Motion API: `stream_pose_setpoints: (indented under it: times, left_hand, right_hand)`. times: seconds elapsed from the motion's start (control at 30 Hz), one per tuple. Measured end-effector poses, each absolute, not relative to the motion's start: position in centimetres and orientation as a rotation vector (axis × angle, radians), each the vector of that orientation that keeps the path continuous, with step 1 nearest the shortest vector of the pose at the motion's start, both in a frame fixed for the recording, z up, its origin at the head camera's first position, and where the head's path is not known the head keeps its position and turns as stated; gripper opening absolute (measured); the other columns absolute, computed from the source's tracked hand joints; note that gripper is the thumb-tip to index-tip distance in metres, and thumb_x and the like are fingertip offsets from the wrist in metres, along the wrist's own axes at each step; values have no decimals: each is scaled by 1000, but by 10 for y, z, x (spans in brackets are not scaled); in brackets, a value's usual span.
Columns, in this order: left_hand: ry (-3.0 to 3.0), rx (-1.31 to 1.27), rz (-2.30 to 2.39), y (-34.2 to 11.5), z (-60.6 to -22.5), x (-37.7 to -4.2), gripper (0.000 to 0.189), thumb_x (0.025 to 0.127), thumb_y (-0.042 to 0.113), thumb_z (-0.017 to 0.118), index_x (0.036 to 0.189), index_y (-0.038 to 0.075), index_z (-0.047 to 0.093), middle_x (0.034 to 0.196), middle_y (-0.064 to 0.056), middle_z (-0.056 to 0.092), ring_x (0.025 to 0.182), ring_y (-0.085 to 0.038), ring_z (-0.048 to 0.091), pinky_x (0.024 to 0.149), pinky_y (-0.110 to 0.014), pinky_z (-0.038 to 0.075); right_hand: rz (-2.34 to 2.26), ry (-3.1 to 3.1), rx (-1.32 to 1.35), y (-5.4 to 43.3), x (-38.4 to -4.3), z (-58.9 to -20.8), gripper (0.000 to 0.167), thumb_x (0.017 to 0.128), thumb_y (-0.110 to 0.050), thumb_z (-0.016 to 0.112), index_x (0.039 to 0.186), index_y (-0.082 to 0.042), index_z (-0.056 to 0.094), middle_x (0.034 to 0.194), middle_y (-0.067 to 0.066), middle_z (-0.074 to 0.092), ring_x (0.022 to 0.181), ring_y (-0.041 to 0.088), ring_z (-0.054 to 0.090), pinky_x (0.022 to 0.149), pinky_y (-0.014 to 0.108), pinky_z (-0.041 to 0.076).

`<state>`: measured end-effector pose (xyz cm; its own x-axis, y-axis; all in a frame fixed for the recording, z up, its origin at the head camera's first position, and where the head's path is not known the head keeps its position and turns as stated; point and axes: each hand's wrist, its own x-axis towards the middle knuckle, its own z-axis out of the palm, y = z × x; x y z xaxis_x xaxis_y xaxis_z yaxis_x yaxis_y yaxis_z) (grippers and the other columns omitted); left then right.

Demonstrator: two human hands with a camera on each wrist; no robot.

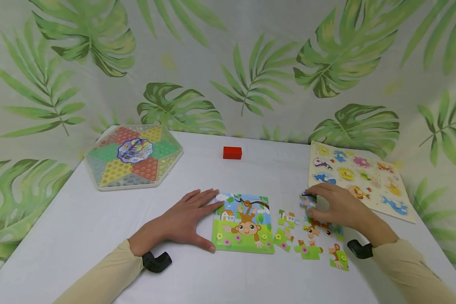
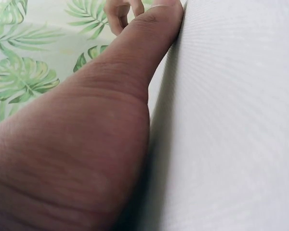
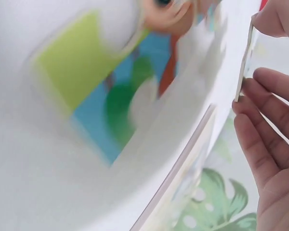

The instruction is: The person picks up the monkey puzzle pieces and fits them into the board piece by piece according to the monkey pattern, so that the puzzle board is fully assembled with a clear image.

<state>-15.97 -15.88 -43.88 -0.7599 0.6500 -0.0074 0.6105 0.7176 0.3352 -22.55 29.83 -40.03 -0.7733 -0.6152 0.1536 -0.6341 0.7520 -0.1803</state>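
Note:
In the head view my left hand [image 1: 186, 219] rests with fingers spread at the left edge of a square monkey picture board [image 1: 243, 242]. Its fingertips touch the board's upper left side and the thumb its lower left. My right hand [image 1: 336, 207] pinches a jigsaw piece [image 1: 308, 200] above several loose jigsaw pieces [image 1: 309, 251] right of the board. The right wrist view shows that piece [image 3: 244, 62] edge-on between thumb and fingers; its picture is barely visible there. A blurred loose piece [image 3: 82, 62] lies below it. The left wrist view shows mostly the left hand's thumb side [image 2: 101, 120].
A peg puzzle board [image 1: 365, 179] with sea animals lies behind the right hand. At the back left lies a hexagonal game board [image 1: 110, 152] in clear wrapping. A small red box [image 1: 232, 153] stands at the back centre, before a leaf-patterned curtain [image 1: 258, 55].

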Motion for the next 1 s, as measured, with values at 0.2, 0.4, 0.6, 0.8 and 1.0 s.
stream_pose_setpoints:
  times: [0.2, 0.4, 0.6, 0.8, 1.0]
  left_hand:
    - [2786, 1025, 484, -159, -439, -159, 116, 72, 86, 69, 163, 25, 32, 173, -4, 18, 160, -24, 14, 130, -50, 11]
    - [2787, 1028, 487, -160, -440, -159, 116, 72, 86, 68, 163, 25, 32, 173, -4, 19, 160, -24, 14, 130, -50, 11]
    - [2800, 1036, 469, -160, -441, -162, 117, 71, 87, 67, 164, 25, 31, 173, -3, 18, 160, -23, 13, 130, -49, 11]
    - [2798, 1035, 480, -159, -442, -162, 117, 71, 88, 67, 164, 25, 31, 173, -3, 18, 160, -23, 13, 130, -49, 11]
    - [2803, 1030, 476, -159, -442, -161, 118, 70, 90, 65, 163, 26, 32, 173, -3, 19, 160, -23, 14, 130, -49, 11]
  right_hand:
    - [394, -2761, 1090, 284, -227, -404, 45, 83, -24, 84, 125, -12, 72, 124, 9, 69, 110, 31, 68, 82, 50, 60]
    - [479, -2660, 1149, 269, -229, -408, 44, 81, -19, 85, 122, -10, 73, 118, 5, 70, 104, 22, 68, 80, 46, 59]
    - [590, -2653, 1139, 258, -230, -413, 47, 82, -19, 86, 126, -13, 71, 122, 1, 70, 105, 19, 69, 83, 45, 60]
    - [648, -2705, 1118, 248, -227, -419, 46, 83, -22, 85, 127, -15, 71, 124, -1, 69, 110, 18, 67, 87, 45, 59]
    - [754, -2704, 1123, 239, -224, -421, 46, 84, -20, 85, 128, -16, 71, 126, -1, 69, 113, 18, 67, 90, 45, 59]
